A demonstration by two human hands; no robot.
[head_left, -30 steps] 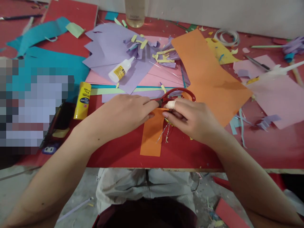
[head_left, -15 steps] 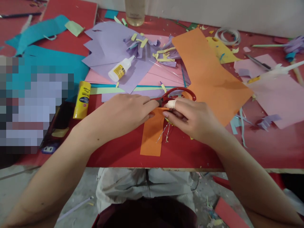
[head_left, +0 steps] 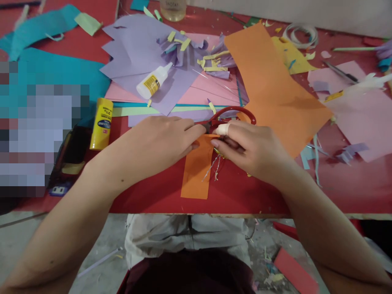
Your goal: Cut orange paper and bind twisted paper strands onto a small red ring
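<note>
An orange paper strip point(head_left: 197, 175) lies on the red table near its front edge, its far end folded up between my hands. My left hand point(head_left: 171, 136) is closed on the strip's far end from the left. From the right, my right hand point(head_left: 249, 147), with a white wrap on one finger, pinches the same folded end. Silvery wire strands hang below its fingertips; what they join is mostly hidden. Red-handled scissors point(head_left: 252, 115) lie just beyond my fingers, their blades partly covered.
A yellow glue stick point(head_left: 101, 124) lies left of my left hand. Beyond are a white glue bottle point(head_left: 153, 83), purple paper point(head_left: 131, 53) and a large orange sheet point(head_left: 269, 77). Pink paper point(head_left: 364, 122) and scraps lie at right, a bottle point(head_left: 173, 9) at the back.
The view has shifted slightly, so the far objects sit higher in the picture. Both hands keep their hold on the orange strip, with hardly any movement.
</note>
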